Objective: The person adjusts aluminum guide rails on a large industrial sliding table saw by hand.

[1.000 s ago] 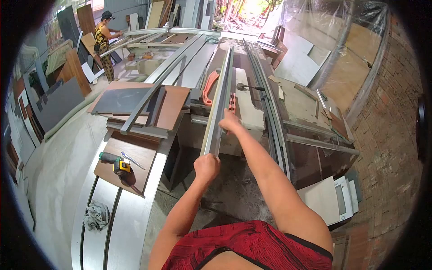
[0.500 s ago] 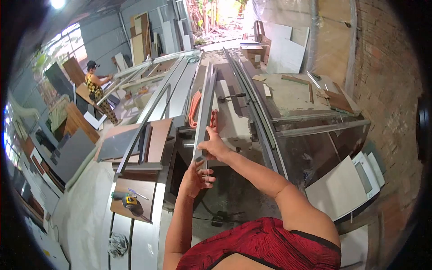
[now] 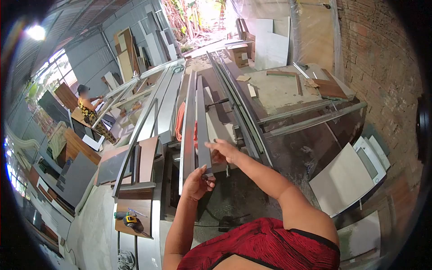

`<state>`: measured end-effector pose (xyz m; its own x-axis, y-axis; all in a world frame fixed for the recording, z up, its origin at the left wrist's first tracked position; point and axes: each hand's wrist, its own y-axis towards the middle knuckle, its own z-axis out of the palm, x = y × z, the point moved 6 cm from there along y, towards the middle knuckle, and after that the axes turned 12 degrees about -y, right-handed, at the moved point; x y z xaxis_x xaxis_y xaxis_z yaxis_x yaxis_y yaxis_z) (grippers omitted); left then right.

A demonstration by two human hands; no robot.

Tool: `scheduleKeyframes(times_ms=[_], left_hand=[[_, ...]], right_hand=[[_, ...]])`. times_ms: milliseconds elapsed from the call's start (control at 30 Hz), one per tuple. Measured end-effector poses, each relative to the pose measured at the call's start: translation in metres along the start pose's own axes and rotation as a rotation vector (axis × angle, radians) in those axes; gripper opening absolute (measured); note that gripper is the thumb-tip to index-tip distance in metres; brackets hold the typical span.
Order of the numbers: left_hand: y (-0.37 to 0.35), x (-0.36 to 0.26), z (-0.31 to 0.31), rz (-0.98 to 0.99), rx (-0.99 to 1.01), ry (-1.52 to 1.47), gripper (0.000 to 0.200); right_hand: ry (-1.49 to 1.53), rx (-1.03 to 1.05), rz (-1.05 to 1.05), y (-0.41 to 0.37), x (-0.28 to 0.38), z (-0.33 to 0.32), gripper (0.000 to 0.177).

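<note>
My left hand [image 3: 198,183] grips the near end of a long grey metal profile [image 3: 203,119], with its fingers curled round the end. My right hand [image 3: 222,151] is just right of the same profile, fingers partly spread, with nothing visible in it. A second long profile [image 3: 188,135] with a bright edge lies alongside to the left. Orange-red material [image 3: 180,121] shows beside and between the two profiles. A dark-handled tool [image 3: 217,102] lies beyond my right hand, to the right of the profiles.
Long dark profiles [image 3: 240,103] run away to the right. A yellow tape measure [image 3: 130,220] and a pen [image 3: 136,211] lie on a brown board at the left. Another person [image 3: 88,108] stands at the far left. Pale panels [image 3: 342,180] lean at the right.
The two profiles now stand apart, with a gap between them. My left hand has closed on the end of the right one; my right hand has come off the metal. The view has shifted.
</note>
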<state>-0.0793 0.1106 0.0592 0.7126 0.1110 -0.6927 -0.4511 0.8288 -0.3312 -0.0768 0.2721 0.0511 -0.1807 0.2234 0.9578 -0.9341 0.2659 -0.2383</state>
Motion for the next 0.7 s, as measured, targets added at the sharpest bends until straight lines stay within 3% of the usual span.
scheduleKeyframes(times_ms=[33,67,167,267,500,700], left_hand=[[0.001,0.000,0.007,-0.009,0.001,-0.015,0.030],[0.001,-0.002,0.016,-0.019,0.001,-0.029,0.030],[0.014,0.008,0.022,-0.099,0.046,-0.048,0.032],[0.023,0.014,0.031,-0.037,0.108,-0.022,0.035],[0.030,0.025,0.060,0.032,0.257,0.046,0.038],[0.042,0.041,0.097,0.031,0.264,0.131,0.036]], right_hand=[[0.069,0.064,0.042,0.007,-0.002,-0.003,0.062],[0.102,0.049,0.005,0.016,-0.002,-0.004,0.041],[0.265,0.204,-0.170,0.046,0.005,0.001,0.044],[0.344,0.130,-0.285,0.049,0.009,-0.001,0.051],[0.422,0.219,-0.329,0.007,0.032,-0.020,0.056],[0.300,0.105,-0.381,-0.019,0.060,-0.063,0.059]])
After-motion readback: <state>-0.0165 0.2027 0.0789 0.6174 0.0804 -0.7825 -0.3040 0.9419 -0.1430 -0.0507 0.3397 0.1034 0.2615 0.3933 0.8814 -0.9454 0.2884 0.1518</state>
